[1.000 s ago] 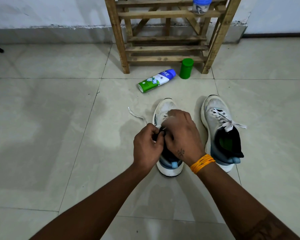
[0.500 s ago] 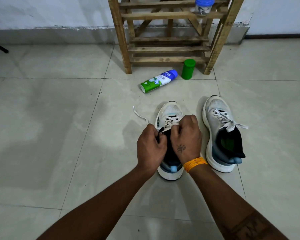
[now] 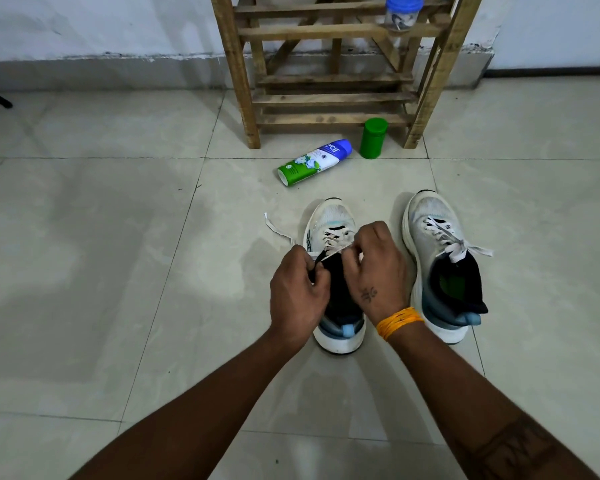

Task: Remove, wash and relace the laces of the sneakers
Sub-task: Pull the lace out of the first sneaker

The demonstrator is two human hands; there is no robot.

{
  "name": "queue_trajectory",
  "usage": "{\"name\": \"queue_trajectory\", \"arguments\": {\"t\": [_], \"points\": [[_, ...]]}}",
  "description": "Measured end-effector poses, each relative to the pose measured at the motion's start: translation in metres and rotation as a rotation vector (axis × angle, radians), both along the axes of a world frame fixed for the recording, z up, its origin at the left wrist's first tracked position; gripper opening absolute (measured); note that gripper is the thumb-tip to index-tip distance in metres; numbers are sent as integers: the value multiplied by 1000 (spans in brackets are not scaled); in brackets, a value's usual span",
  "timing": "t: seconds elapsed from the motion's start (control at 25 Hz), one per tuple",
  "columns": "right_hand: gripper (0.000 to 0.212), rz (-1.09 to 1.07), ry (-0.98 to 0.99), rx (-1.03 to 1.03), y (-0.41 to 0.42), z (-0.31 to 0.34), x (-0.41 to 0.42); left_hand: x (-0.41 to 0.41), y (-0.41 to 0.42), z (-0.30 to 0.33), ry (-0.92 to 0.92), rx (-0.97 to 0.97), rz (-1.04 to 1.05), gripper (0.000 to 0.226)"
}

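Observation:
Two white sneakers stand side by side on the tiled floor, toes pointing away from me. Over the collar of the left sneaker [image 3: 333, 216] my left hand [image 3: 297, 292] pinches the shoe's top edge and the lace beside it. My right hand [image 3: 374, 271] pinches the white lace [image 3: 335, 239] at the upper eyelets. One loose lace end [image 3: 274, 228] trails on the floor to the left. The right sneaker [image 3: 430, 216] stands untouched, laced and tied in a bow [image 3: 459, 249].
A wooden rack [image 3: 329, 81] stands against the wall ahead, with a blue-lidded jar [image 3: 400, 13] on a slat. A green and blue bottle [image 3: 314, 162] lies on the floor before it, next to a green canister [image 3: 373, 138].
My right hand has drawn back toward me off the toe area, uncovering the laced eyelets. Both hands stay at the left sneaker's collar.

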State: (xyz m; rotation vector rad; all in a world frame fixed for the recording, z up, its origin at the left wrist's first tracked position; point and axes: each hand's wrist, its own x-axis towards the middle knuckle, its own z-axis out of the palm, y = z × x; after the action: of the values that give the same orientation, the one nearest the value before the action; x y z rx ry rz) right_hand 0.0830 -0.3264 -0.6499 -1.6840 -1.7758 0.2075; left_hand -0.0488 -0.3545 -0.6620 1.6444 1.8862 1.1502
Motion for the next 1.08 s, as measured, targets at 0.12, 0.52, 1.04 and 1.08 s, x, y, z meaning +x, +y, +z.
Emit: {"name": "queue_trajectory", "arguments": {"t": [0.12,0.52,1.04,1.08], "points": [[10,-94,126,-23,-6,2,-7,4,-1,2,2,3,-16,22],[19,236,-75,-210,-4,-2,6,0,-2,-2,-42,40,-39,15],[10,194,299,-364,7,7,-4,7,0,6,-197,-78,36,9],[10,195,314,-345,7,6,-5,9,0,6,-173,-76,47,9]]}}
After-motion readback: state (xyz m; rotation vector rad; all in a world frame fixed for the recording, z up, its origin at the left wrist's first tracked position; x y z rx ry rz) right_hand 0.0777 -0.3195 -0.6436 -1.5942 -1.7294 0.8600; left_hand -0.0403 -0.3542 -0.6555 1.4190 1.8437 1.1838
